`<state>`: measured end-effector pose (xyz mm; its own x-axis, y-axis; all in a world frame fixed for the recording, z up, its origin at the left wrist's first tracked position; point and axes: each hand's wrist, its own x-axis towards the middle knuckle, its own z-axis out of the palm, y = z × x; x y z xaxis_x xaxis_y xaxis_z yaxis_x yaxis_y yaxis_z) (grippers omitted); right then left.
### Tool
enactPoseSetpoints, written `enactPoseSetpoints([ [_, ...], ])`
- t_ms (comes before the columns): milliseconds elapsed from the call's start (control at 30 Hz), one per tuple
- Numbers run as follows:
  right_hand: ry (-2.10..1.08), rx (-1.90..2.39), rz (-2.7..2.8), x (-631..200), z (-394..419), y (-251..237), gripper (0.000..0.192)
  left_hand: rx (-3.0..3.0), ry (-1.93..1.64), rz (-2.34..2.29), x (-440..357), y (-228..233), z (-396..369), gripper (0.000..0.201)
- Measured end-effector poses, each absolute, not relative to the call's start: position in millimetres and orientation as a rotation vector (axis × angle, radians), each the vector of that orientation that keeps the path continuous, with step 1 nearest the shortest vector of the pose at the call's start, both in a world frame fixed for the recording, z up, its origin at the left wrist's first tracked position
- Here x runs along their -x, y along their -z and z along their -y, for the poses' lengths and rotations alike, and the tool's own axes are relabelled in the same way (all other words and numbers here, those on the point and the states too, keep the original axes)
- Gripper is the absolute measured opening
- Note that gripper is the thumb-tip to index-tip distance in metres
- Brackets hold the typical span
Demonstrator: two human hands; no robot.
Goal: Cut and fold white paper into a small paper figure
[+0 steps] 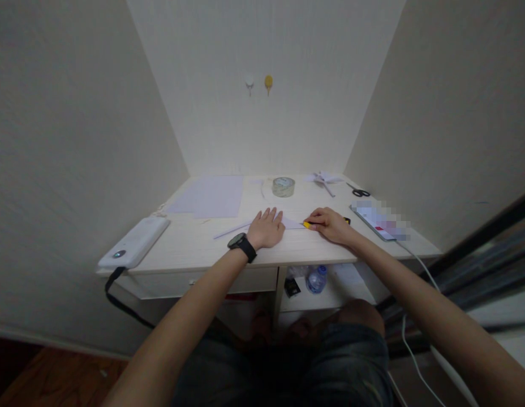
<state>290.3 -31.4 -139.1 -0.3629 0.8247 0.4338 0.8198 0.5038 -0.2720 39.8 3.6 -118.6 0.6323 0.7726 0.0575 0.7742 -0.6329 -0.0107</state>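
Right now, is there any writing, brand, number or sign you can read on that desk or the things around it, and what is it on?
No text can be read anywhere.
Flat phone with a white cable: its screen is blurred out, unreadable.
Clear plastic water bottle under the desk: label too small to read.
Small black packet beside the bottle: light marks, too small to read.
Black wristwatch above the left hand: face too dark and small.
White power bank: no print visible.

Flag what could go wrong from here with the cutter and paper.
1. The left hand lies flat on the paper close to the yellow cutter held by the right hand; a slip toward it could nick the fingers.
2. No mat shows under the paper, so the desk may get scored.
3. The phone and its cable lie by the right forearm and could get dragged.
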Motion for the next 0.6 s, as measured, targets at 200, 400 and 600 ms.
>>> enactPoseSetpoints([
  [200,-0.105,1.325,2.253,-300.8,32.6,132.0,0.025,2.830,0.077,1.318,-38.6,119.9,-6.7,0.060],
  [400,-0.265,1.355,2.261,-312.2,43.6,123.3,0.026,2.799,0.158,1.339,-39.9,120.9,-2.6,0.057],
  [600,-0.167,1.328,2.203,-311.6,44.5,135.5,0.025,2.758,0.543,1.269,-29.4,109.0,-9.8,0.057],
])
